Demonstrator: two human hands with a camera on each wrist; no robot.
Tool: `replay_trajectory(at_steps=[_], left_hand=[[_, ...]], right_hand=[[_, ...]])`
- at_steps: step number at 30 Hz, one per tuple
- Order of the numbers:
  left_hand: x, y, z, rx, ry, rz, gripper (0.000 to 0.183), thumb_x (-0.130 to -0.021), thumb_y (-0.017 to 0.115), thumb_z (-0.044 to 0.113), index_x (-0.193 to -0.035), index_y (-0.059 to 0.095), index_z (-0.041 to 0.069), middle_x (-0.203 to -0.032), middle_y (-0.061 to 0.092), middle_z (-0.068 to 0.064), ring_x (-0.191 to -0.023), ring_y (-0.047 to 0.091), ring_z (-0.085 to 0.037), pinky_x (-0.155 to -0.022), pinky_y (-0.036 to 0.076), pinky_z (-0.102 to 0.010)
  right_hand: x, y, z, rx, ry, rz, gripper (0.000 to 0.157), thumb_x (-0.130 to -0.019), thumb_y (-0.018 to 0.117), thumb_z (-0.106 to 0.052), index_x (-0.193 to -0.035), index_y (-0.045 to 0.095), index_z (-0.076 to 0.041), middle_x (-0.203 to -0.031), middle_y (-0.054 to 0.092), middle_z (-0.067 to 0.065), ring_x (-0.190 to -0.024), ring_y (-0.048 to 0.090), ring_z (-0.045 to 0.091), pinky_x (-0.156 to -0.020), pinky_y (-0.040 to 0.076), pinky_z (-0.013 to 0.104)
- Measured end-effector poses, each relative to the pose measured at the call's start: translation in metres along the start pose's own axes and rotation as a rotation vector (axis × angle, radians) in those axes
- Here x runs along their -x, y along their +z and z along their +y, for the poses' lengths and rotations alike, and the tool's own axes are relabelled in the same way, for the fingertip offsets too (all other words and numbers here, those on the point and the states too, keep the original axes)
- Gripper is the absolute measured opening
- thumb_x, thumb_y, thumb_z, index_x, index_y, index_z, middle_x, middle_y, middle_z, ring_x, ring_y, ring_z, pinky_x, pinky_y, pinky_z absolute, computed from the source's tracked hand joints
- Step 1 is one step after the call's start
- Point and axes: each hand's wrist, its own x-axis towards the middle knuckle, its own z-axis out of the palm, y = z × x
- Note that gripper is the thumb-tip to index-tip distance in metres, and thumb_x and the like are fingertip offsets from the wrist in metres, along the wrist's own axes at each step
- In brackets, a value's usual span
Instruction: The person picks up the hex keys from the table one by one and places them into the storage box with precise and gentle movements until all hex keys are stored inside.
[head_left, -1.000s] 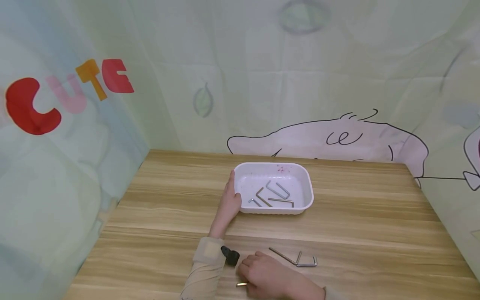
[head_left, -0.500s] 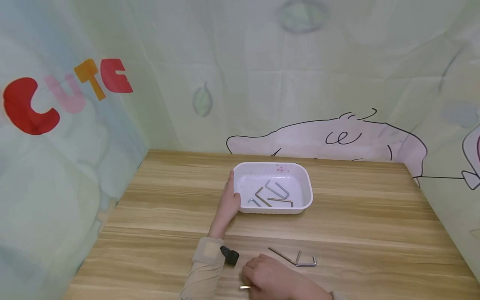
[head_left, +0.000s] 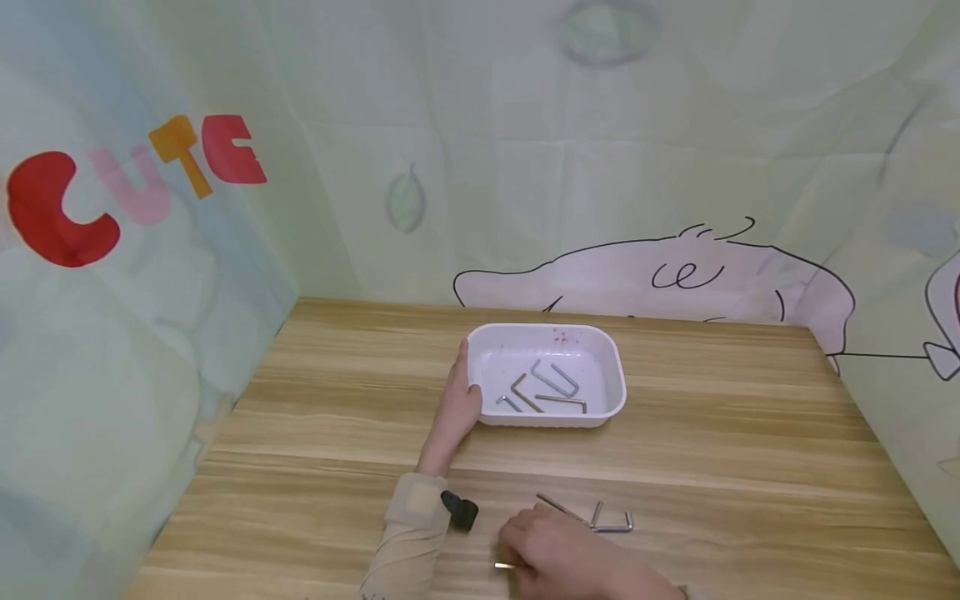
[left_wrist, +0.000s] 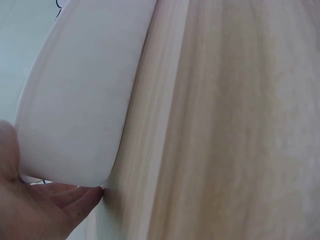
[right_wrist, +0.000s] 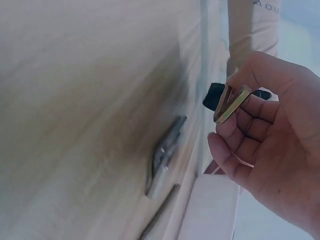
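Observation:
My left hand (head_left: 456,404) holds the left end of a white plastic tray (head_left: 547,421); in the left wrist view the thumb is at its rim and the fingers press against the end wall (left_wrist: 75,125). Several bent hex keys (head_left: 561,401), silver and brass-coloured, lie inside it. Close to the near edge of the head view, my right hand (head_left: 558,550) pinches a brass-coloured hex key (right_wrist: 232,106) between thumb and fingers. Just beyond that hand, more silver hex keys (head_left: 613,529) lie together on the wooden table, partly hidden by the knuckles.
The wooden table (head_left: 750,450) meets a printed curtain (head_left: 360,167) at its back and sides. A small black device (head_left: 459,511) sticks out from the left sleeve's wristband, close to the right hand.
My right hand has shifted a little to the right with the hex key, now covering part of the loose keys. The left hand and tray stay put.

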Motion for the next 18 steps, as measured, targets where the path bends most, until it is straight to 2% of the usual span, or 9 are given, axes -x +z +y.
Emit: replay_trajectory(at_steps=[8, 13, 18], left_hand=[[-0.002, 0.001, -0.003, 0.01, -0.004, 0.004, 0.073, -0.089, 0.035, -0.002, -0.156, 0.009, 0.012, -0.16, 0.019, -0.018, -0.147, 0.022, -0.034, -0.12, 0.022, -0.049], [-0.002, 0.001, -0.002, 0.009, -0.007, 0.004, 0.073, -0.09, 0.035, -0.001, -0.156, 0.008, 0.014, -0.16, 0.018, -0.017, -0.147, 0.022, -0.033, -0.121, 0.021, -0.048], [-0.001, 0.001, -0.001, 0.009, -0.014, 0.004, 0.073, -0.09, 0.035, -0.002, -0.156, 0.009, 0.013, -0.16, 0.02, -0.018, -0.146, 0.024, -0.034, -0.12, 0.022, -0.048]], right_hand=[[0.001, -0.016, 0.011, 0.023, 0.029, 0.042, 0.019, -0.069, 0.07, -0.017, -0.075, 0.052, -0.022, -0.067, 0.04, -0.018, -0.065, 0.037, -0.004, -0.068, 0.04, 0.013], [0.003, -0.026, 0.019, 0.031, 0.074, 0.077, 0.022, -0.068, 0.07, -0.016, -0.073, 0.05, -0.022, -0.067, 0.041, -0.018, -0.063, 0.036, -0.004, -0.066, 0.043, 0.015], [0.004, -0.035, 0.027, -0.004, 0.106, 0.068, 0.02, -0.07, 0.07, -0.015, -0.075, 0.051, -0.021, -0.066, 0.041, -0.017, -0.062, 0.035, -0.004, -0.065, 0.042, 0.015]])
